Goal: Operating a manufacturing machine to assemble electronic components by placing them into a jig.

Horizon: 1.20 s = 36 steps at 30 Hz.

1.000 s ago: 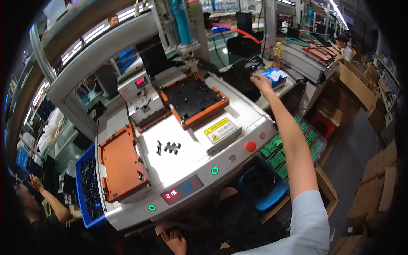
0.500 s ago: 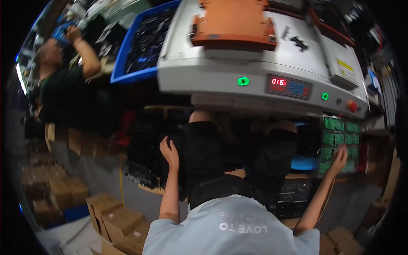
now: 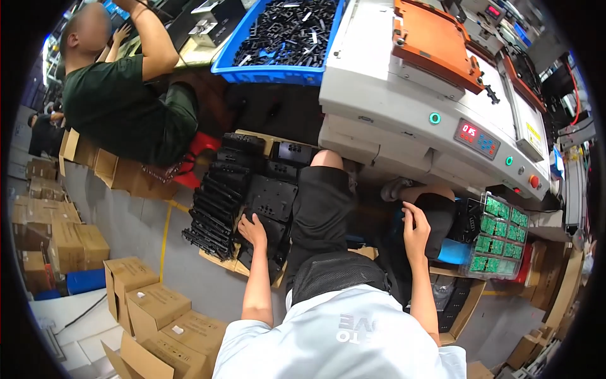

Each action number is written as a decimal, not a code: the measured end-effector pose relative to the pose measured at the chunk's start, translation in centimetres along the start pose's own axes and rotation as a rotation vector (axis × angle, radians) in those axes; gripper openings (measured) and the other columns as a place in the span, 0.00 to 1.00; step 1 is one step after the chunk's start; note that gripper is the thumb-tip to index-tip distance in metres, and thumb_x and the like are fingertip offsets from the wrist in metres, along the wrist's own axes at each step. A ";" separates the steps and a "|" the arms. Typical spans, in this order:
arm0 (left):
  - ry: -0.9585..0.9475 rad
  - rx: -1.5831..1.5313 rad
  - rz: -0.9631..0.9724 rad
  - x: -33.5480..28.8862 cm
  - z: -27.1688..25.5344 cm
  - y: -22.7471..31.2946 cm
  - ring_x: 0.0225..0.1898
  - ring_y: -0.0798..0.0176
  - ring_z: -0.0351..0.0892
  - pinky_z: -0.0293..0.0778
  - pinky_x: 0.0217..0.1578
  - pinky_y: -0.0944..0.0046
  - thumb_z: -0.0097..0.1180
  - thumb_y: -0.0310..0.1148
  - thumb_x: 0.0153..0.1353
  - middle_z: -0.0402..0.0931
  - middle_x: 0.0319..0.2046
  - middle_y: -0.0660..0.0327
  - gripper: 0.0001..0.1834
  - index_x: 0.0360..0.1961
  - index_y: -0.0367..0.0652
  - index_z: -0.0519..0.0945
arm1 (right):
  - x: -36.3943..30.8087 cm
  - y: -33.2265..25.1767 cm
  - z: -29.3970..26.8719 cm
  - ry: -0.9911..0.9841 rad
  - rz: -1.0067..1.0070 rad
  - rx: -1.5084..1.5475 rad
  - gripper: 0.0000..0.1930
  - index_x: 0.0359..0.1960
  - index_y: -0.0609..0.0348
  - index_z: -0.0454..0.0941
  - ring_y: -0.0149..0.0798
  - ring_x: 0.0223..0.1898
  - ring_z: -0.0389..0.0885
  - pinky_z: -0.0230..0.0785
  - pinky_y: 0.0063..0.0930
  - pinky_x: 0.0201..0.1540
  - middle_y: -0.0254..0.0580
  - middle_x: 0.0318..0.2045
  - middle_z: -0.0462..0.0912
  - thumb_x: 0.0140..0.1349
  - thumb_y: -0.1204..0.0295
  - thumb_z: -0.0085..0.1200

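My left hand (image 3: 254, 231) is at the black plastic panels (image 3: 270, 197) stacked beside my left leg. Its fingers are spread, and the fingertips rest on or just over a panel. A row of more black plastic parts (image 3: 218, 208) stands on edge to the left of it. My right hand (image 3: 415, 228) hangs over my right knee, fingers loosely bent and apart, with nothing visible in it. To its right, green circuit boards (image 3: 493, 226) lie in a clear compartment tray (image 3: 485, 275).
A white machine (image 3: 379, 95) with a lit control panel stands ahead, bearing an orange fixture (image 3: 435, 44) and a small black part (image 3: 492, 95). A blue bin (image 3: 271, 76) holds many black pieces. A co-worker (image 3: 120, 95) sits at left. Cardboard boxes (image 3: 158, 306) stand at lower left.
The view has turned left, so the scene sits further right. My right hand has moved from beside the circuit boards to over my right knee. My left hand stays by the black panels.
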<state>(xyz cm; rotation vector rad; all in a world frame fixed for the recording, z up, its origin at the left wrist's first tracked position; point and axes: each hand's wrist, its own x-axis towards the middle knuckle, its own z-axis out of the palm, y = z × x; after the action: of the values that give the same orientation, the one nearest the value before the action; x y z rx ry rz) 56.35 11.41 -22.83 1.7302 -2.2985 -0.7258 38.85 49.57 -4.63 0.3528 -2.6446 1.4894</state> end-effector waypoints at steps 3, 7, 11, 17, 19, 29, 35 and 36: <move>0.020 0.066 -0.075 -1.3 -0.7 -1.7 0.60 0.42 0.57 0.60 0.57 0.48 0.50 0.42 0.67 0.58 0.58 0.43 0.28 0.63 0.37 0.61 | -0.7 3.0 0.7 -0.021 0.050 -0.026 0.09 0.44 0.64 0.78 0.32 0.33 0.80 0.72 0.23 0.36 0.42 0.35 0.82 0.65 0.77 0.48; 0.163 0.034 -0.257 -3.8 0.8 -4.3 0.56 0.34 0.63 0.62 0.57 0.45 0.63 0.48 0.54 0.60 0.58 0.39 0.44 0.63 0.32 0.58 | -1.5 4.1 0.8 -0.072 -0.114 -0.254 0.10 0.44 0.62 0.79 0.40 0.35 0.82 0.72 0.27 0.37 0.46 0.35 0.82 0.64 0.77 0.48; 0.029 -0.066 -0.278 -2.9 -0.2 -2.7 0.56 0.36 0.69 0.66 0.57 0.50 0.70 0.50 0.46 0.66 0.56 0.32 0.49 0.57 0.21 0.63 | -1.8 5.1 0.1 -0.012 -0.089 -0.265 0.10 0.43 0.60 0.79 0.42 0.35 0.82 0.73 0.30 0.38 0.47 0.34 0.82 0.62 0.77 0.50; -0.117 -1.008 -0.598 1.1 1.0 -13.4 0.43 0.53 0.76 0.75 0.46 0.54 0.66 0.23 0.43 0.75 0.47 0.49 0.30 0.50 0.27 0.71 | -0.9 3.9 1.2 -0.079 0.014 0.011 0.09 0.42 0.60 0.80 0.41 0.35 0.84 0.75 0.29 0.37 0.46 0.35 0.82 0.62 0.78 0.51; -0.167 -0.904 -0.734 0.0 -0.4 -8.4 0.34 0.52 0.79 0.78 0.33 0.54 0.66 0.32 0.43 0.77 0.39 0.53 0.23 0.41 0.32 0.78 | 0.1 2.6 -0.6 -0.022 0.026 -0.012 0.09 0.42 0.62 0.79 0.39 0.34 0.84 0.75 0.27 0.35 0.46 0.34 0.82 0.62 0.79 0.50; -0.379 -1.352 -0.775 -1.5 -3.6 -7.4 0.35 0.61 0.79 0.78 0.36 0.62 0.59 0.33 0.49 0.78 0.32 0.63 0.10 0.33 0.42 0.79 | 8.8 -8.0 -8.8 0.277 -0.296 0.022 0.10 0.45 0.62 0.79 0.30 0.35 0.79 0.71 0.21 0.38 0.40 0.35 0.82 0.63 0.82 0.50; -0.598 -1.476 -0.618 -5.0 -7.7 0.5 0.36 0.59 0.80 0.78 0.38 0.62 0.58 0.32 0.50 0.80 0.34 0.60 0.12 0.37 0.40 0.79 | 16.0 -9.8 -13.1 0.472 -0.376 -0.250 0.09 0.44 0.62 0.79 0.29 0.35 0.78 0.69 0.23 0.38 0.40 0.35 0.82 0.64 0.77 0.51; -0.700 -1.509 -0.528 -5.6 -8.7 2.8 0.37 0.58 0.80 0.78 0.39 0.61 0.58 0.31 0.50 0.80 0.35 0.59 0.13 0.38 0.39 0.79 | 17.6 -9.6 -13.8 0.471 -0.387 -0.296 0.09 0.44 0.61 0.79 0.31 0.34 0.78 0.69 0.24 0.37 0.40 0.35 0.82 0.63 0.75 0.52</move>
<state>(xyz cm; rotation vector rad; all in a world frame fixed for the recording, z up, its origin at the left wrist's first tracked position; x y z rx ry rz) 59.32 14.90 -13.13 1.2072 -0.6526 -2.4936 23.56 53.74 13.86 0.3998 -2.2135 0.9124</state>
